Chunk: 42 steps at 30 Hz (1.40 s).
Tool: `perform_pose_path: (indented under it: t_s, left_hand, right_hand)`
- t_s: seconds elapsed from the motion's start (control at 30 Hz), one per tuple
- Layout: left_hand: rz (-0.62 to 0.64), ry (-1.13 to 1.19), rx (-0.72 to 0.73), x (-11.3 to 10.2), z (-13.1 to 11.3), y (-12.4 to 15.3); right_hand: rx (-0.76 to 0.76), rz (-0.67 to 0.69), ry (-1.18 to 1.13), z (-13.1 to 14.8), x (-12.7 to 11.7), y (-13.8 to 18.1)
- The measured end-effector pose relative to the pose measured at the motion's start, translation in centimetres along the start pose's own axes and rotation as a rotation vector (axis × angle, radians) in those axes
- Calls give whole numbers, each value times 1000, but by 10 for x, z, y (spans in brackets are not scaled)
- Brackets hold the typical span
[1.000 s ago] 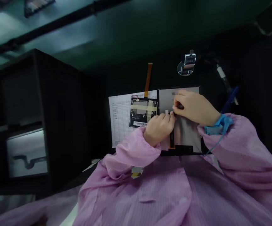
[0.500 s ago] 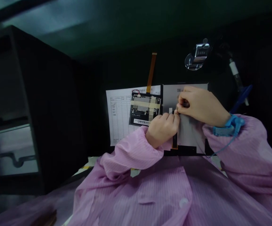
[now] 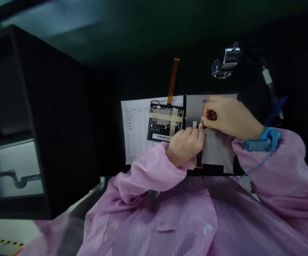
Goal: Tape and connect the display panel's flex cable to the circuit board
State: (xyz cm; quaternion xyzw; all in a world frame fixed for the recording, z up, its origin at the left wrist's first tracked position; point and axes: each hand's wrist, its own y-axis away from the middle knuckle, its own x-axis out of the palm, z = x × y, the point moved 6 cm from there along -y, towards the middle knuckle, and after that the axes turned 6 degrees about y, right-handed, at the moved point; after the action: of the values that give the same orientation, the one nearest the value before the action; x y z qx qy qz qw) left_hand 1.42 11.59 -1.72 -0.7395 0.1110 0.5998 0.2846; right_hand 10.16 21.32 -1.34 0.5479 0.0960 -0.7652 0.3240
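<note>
A flat grey panel (image 3: pixel 217 153) lies in front of me on the dark bench. My left hand (image 3: pixel 187 144) rests on its left edge, fingers curled and pinching a small part where the two hands meet. My right hand (image 3: pixel 230 117) is over the panel's upper middle, fingers closed in a pinch on a small dark piece that I cannot make out. Just left of the panel sits a black circuit board (image 3: pixel 164 122) crossed with beige tape, and an orange flex ribbon (image 3: pixel 173 80) runs up from it.
A printed form sheet (image 3: pixel 135 129) lies under the board. A metal hand counter (image 3: pixel 227 62) and a blue-handled tool (image 3: pixel 275 103) stand at the back right. A tall black cabinet (image 3: pixel 36 121) with a white tray (image 3: pixel 15 172) fills the left. A blue wrist strap (image 3: pixel 267 138) circles my right wrist.
Both hands stay pinched together at the same spot on the panel. The view has shifted slightly, so the cabinet and the bench things sit a little differently in frame.
</note>
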Motion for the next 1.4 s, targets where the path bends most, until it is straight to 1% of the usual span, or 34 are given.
perform_pose_path:
  t_s: [0.1,0.23,0.4,0.5,0.63,0.8,1.03,1.1,1.23,1.4]
  left_hand:
    - [45,17,-14,2,1,0]
    - [53,28,-18,2,1,0]
    - [88,87,-54,7,3,1]
    - [73,67,-43,7,2,2]
    - [16,34,-1,2,0,2]
    - [84,75,-33,5,1,2]
    - [90,76,-55,7,2,1]
    - [79,69,-41,5,1,1]
    - [11,32,-2,1,-1,0]
    - [13,11,-17,3,0,0]
  right_hand:
    - [-3,-13,3,0,1,0]
    - [-5,-22,10,-3,0,-1]
    - [-47,-18,-66,-9,-2,-3]
    - [-40,-6,-53,-10,-1,-2]
    - [-10,4,-2,-7,0,-1]
    - [-10,-2,12,-4,0,-1]
    - [-16,-11,7,-6,1,-3]
    - [-6,-1,3,-4,1,-3]
    - [38,31,18,-1,2,-4]
    - [2,-23,-29,-7,-4,-4]
